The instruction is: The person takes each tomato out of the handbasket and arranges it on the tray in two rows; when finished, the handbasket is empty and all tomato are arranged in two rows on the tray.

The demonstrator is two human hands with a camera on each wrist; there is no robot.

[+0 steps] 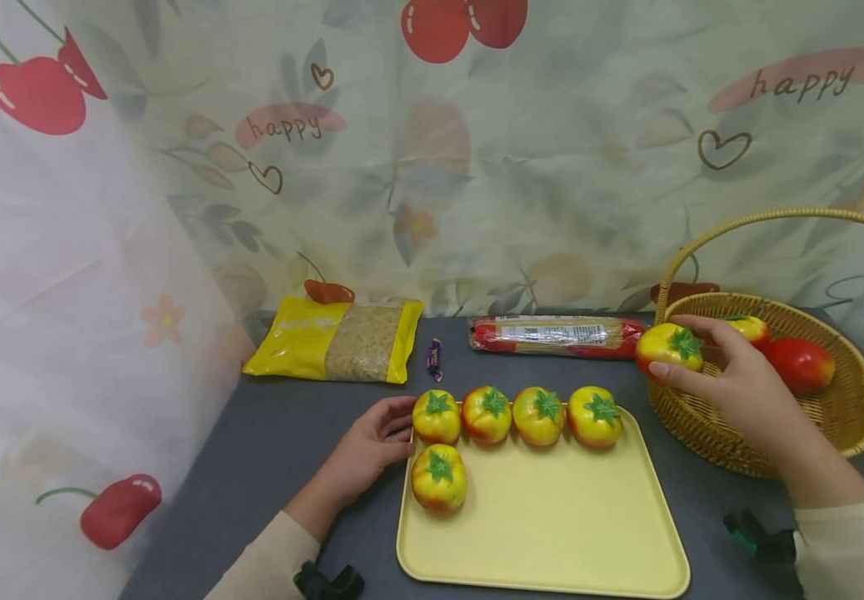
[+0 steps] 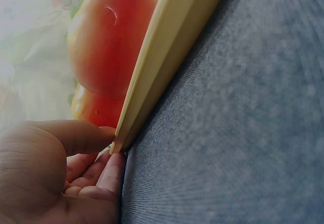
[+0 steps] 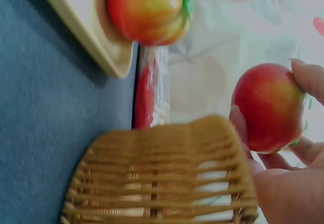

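Over the left rim of a wicker basket (image 1: 690, 437), my right hand (image 1: 742, 387) grips a yellow-red tomato (image 1: 660, 350) with a green star-shaped top, raised in the air. The right wrist view shows thumb and fingers around that tomato (image 3: 268, 107), whose underside is red. At the upper left corner of a pale yellow tray (image 1: 551, 517), my left hand (image 1: 367, 450) pinches the rim between thumb and fingers, as the left wrist view shows. Several similar tomatoes (image 1: 540, 417) line the tray's far edge, and one more tomato (image 1: 439, 479) sits below the leftmost.
Inside the basket lie a red tomato (image 1: 799, 365) and a yellowish one (image 1: 750, 330); its tall handle (image 1: 776, 215) arches above. Behind the tray are a yellow bag (image 1: 334, 340), a small purple-wrapped sweet (image 1: 434, 360) and a long red-ended packet (image 1: 551, 335). A printed curtain (image 1: 476, 192) hangs behind.
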